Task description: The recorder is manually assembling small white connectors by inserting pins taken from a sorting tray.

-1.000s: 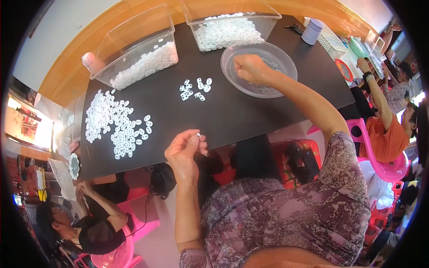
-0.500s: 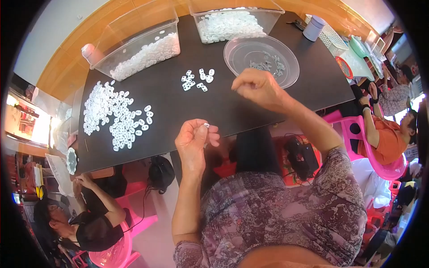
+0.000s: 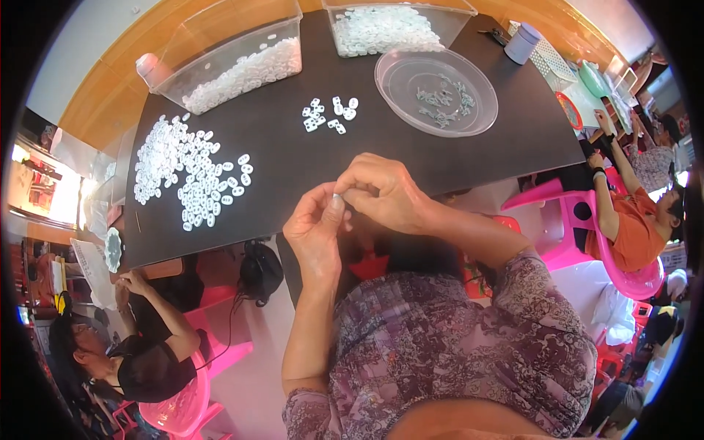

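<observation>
My left hand (image 3: 314, 231) pinches a small white oval plastic piece (image 3: 337, 197) between thumb and forefinger, just past the near edge of the dark table (image 3: 293, 165). Against it, the fingertips of my right hand (image 3: 389, 196) are pressed together; anything they hold is too small to make out. Beyond my hands lie a little cluster of white rectangular pieces (image 3: 313, 116) and several white oval pieces (image 3: 345, 108). To the right of these, a clear round tray (image 3: 400, 73) carries small grey parts (image 3: 438, 116).
A spread of white oval pieces (image 3: 202, 187) covers the table's left side. Two clear bins (image 3: 172, 92) of white pieces stand at the back. A lidded cup (image 3: 522, 42) is at the far right. People sit on pink chairs (image 3: 623, 257) at both sides.
My right hand has come from beside the round tray, toward me and left, to meet my left hand at the white piece. The left hand still holds it.
</observation>
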{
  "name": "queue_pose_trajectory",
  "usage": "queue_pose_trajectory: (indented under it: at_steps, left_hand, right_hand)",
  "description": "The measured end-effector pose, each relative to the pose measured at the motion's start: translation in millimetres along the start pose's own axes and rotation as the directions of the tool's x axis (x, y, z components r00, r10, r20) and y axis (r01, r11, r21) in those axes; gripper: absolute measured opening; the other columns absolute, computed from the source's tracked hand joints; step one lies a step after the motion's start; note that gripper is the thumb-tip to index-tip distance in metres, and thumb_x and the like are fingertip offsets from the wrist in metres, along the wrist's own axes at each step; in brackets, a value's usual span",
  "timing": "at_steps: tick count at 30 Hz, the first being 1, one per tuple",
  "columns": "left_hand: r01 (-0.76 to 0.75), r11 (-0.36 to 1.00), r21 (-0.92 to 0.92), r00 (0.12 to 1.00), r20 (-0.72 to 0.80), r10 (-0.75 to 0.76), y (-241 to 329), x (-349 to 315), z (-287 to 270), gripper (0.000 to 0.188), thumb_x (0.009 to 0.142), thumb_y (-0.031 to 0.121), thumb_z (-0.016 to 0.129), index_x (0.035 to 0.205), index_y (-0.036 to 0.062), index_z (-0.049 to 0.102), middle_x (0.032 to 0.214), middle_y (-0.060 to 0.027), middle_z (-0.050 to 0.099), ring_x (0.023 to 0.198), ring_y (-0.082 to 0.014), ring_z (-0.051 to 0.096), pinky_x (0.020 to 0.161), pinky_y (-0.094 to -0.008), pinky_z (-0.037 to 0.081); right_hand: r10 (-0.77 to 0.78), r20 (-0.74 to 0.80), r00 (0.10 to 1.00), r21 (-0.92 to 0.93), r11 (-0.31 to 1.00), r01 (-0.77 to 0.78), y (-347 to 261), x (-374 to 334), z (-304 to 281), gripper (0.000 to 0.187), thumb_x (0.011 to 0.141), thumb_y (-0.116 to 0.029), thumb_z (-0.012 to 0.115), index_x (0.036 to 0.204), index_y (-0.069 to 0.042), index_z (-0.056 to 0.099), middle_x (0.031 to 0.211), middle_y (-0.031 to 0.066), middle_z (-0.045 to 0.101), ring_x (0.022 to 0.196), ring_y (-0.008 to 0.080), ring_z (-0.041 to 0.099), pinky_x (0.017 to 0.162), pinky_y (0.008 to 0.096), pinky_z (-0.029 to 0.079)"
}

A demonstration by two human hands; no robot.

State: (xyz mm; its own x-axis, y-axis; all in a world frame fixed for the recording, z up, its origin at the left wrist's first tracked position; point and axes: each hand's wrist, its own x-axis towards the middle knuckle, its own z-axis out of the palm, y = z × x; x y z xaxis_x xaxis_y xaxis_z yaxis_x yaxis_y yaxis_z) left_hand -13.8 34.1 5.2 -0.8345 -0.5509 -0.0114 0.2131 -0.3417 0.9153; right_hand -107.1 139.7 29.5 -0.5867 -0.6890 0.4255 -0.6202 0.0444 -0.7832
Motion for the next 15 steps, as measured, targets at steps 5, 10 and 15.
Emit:
queue_pose_trajectory:
  at_steps: [5,10,15]
  left_hand:
    - [0.032,0.995,-0.089,0.999,0.009,-0.031,5,-1,-7,0.016,0.083,0.000,0.060,0.098,-0.0061,0.061,0.077,-0.0069,0.060,0.060,-0.0131,0.055,0.051,-0.0238,0.047]
    - [0.167,0.971,-0.172,0.985,-0.009,-0.172,7,-1,-14,0.013,0.084,-0.001,0.059,0.096,-0.0069,0.059,0.079,-0.0125,0.062,0.061,-0.0147,0.058,0.052,-0.0243,0.049]
    - [0.157,0.973,-0.172,0.987,-0.012,-0.161,9,-4,-13,0.011,0.085,0.000,0.058,0.094,-0.0072,0.058,0.078,-0.0120,0.062,0.060,-0.0144,0.058,0.051,-0.0240,0.048]
  right_hand:
    - [0.260,0.081,0.962,0.237,0.932,-0.272,-7,0,-7,0.008,0.081,-0.003,0.061,0.088,-0.002,0.062,0.079,-0.0010,0.057,0.070,0.0035,0.051,0.059,0.0199,0.041]
    - [0.317,0.114,0.941,0.256,0.906,-0.336,-3,-3,-6,0.014,0.082,-0.004,0.061,0.095,0.001,0.060,0.083,0.0010,0.059,0.075,0.0048,0.055,0.068,0.0205,0.046]
    - [0.309,0.117,0.944,0.268,0.905,-0.329,-7,-4,3,0.016,0.082,-0.004,0.062,0.096,0.001,0.058,0.083,0.0018,0.060,0.075,0.0058,0.056,0.068,0.0214,0.047]
